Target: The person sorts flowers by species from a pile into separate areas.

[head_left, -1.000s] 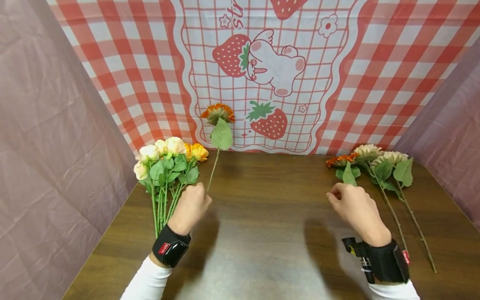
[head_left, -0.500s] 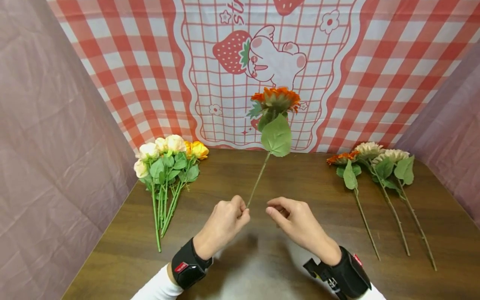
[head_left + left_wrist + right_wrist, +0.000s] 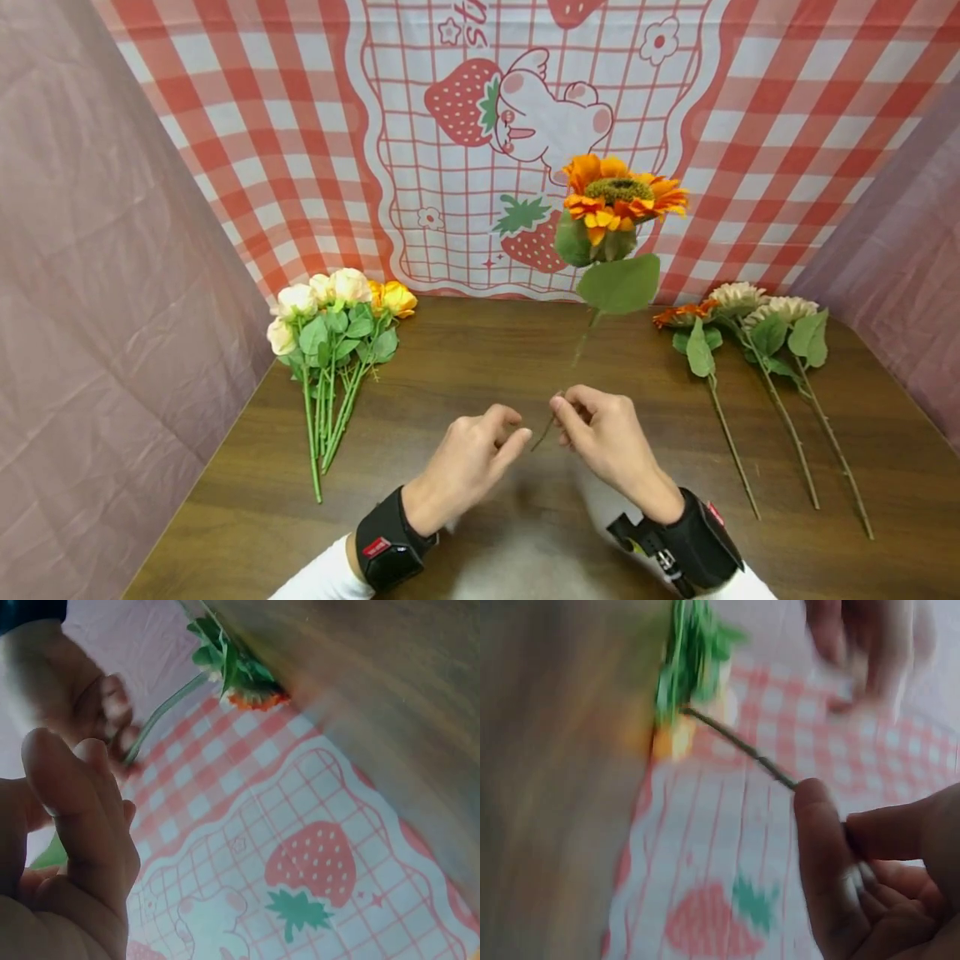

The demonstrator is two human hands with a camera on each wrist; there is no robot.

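An orange sunflower with a broad green leaf stands tilted to the right over the middle of the table. My right hand pinches its thin stem between thumb and fingertips, near the lower end; in the right wrist view the stem sticks out past the fingers. Just left of the stem's end is my left hand, fingers loosely bent and apart from the stem. Nothing lies between its thumb and fingers, which also show in the left wrist view as a near hand.
On the left of the wooden table lies a bunch of cream roses with an orange rose. At right lie another orange sunflower and two cream flowers. A checked cloth hangs behind.
The sunflower has come from the left side to the middle and passed from my left hand to my right. Its head has turned to face up. The right hand has moved left.
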